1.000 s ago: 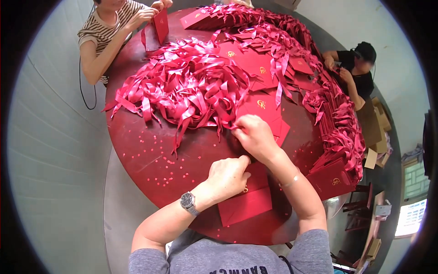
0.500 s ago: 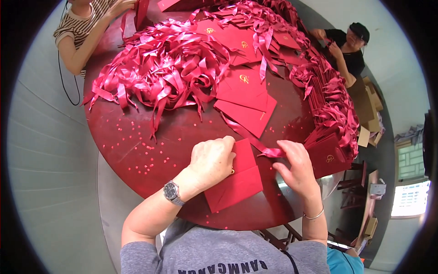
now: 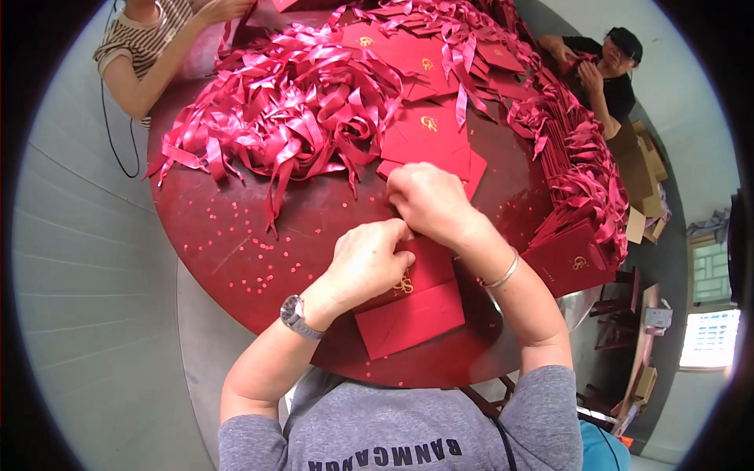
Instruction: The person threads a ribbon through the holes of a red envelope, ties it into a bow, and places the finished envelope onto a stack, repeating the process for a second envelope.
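A flat red paper bag (image 3: 412,318) with a gold emblem and a folded lower panel lies near the table's front edge. My left hand (image 3: 367,263) is closed at its upper left edge and partly covers the emblem. Just beyond, my right hand (image 3: 432,202) has its fingers pinched together above the bag's top end. Whatever those fingers hold is hidden under the hand. Behind my right hand lie more red paper bags (image 3: 424,141), overlapping and flat. No ribbon shows between my two hands.
A heap of shiny red ribbons (image 3: 290,110) covers the far left of the round table (image 3: 228,290). Stacked bags with ribbons (image 3: 577,188) line the right edge. Small red paper dots (image 3: 259,259) are scattered at left. Two people (image 3: 153,63) (image 3: 609,78) work across the table.
My right hand has moved left and away from me, from the ribbon's end to above the bag's top. The bag's emblem now shows more, and the ribbon strip is out of sight.
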{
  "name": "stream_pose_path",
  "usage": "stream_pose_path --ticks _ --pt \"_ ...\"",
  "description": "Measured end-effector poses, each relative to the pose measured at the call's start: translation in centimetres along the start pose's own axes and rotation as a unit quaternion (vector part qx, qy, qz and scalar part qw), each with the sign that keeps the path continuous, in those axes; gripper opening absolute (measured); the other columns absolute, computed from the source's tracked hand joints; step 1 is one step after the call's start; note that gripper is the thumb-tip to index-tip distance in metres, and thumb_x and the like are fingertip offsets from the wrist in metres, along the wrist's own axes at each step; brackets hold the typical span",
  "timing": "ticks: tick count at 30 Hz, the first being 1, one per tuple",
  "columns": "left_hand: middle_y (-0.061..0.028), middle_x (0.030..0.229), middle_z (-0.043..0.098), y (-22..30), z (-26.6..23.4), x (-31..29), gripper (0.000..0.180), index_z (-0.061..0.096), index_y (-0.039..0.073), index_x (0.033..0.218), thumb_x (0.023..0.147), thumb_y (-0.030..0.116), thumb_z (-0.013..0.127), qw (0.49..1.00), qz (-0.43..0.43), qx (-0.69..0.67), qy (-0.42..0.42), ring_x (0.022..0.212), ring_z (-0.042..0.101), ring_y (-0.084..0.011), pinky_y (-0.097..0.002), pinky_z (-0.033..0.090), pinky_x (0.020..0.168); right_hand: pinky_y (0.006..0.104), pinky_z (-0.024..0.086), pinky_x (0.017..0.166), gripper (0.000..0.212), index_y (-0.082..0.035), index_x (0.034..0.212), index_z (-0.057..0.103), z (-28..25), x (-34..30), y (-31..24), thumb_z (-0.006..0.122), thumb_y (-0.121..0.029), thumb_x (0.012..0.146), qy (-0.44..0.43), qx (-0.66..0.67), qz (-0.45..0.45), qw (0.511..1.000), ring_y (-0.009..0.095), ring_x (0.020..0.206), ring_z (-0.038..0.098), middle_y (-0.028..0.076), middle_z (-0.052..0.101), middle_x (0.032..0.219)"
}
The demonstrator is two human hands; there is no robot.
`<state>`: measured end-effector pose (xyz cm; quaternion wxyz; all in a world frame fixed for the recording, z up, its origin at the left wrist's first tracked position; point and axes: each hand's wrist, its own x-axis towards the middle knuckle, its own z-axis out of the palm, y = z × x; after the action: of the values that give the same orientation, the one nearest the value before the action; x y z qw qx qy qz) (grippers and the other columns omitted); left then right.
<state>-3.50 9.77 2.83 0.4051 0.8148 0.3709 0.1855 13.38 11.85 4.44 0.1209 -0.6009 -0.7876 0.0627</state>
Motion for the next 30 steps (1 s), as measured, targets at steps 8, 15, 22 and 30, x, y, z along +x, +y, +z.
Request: stream_pose_path --ticks 8,15,22,30 --pt "-0.0157 0.091 0.070 -0.5 -0.7 0.4 0.025 0.067 -0.002 0.101 0.078 0.009 0.071 0.991 -0.061 -0.107 -0.053 0.087 0.069 -0.0257 -0.0360 0.053 0.077 0.0225 0.049 0.066 0.017 0.003 0.107 0.060 -4.2 -8.0 -1.5 0.059 -0.006 0.093 0.129 0.428 0.230 0.865 0.009 0.074 0.060 0.004 0.065 0.084" --pt "-0.0051 0.084 0.066 -0.6 -1.1 0.3 0.014 0.065 -0.004 0.101 0.088 0.001 0.062 0.971 -0.088 -0.191 -0.111 0.081 0.059 -0.0090 -0.0269 0.050 0.075 0.0290 0.048 0.063 0.012 -0.001 0.098 0.066 -1.4 -12.0 -5.2 0.066 -0.002 0.086 0.136 0.249 0.154 0.946 0.019 0.070 0.061 0.011 0.065 0.083" --pt "0.0014 0.084 0.062 -0.6 -1.8 0.5 0.010 0.064 -0.003 0.097 0.091 -0.002 0.056 0.942 -0.124 -0.254 -0.183 0.081 0.055 -0.0050 -0.0233 0.047 0.072 0.0303 0.049 0.057 0.011 -0.002 0.092 0.066 -0.1 -11.7 -5.0 0.069 0.000 0.081 0.183 0.178 0.103 0.961 0.021 0.064 0.062 0.010 0.066 0.079" --pt "0.0018 0.085 0.063 -0.6 -1.8 0.6 0.013 0.065 -0.004 0.099 0.090 -0.004 0.055 0.929 -0.123 -0.307 -0.168 0.081 0.055 -0.0045 -0.0219 0.047 0.073 0.0306 0.048 0.054 0.009 -0.002 0.087 0.066 -0.3 -11.0 -4.8 0.069 0.002 0.079 0.187 0.139 0.041 0.972 0.021 0.060 0.062 0.011 0.065 0.075"
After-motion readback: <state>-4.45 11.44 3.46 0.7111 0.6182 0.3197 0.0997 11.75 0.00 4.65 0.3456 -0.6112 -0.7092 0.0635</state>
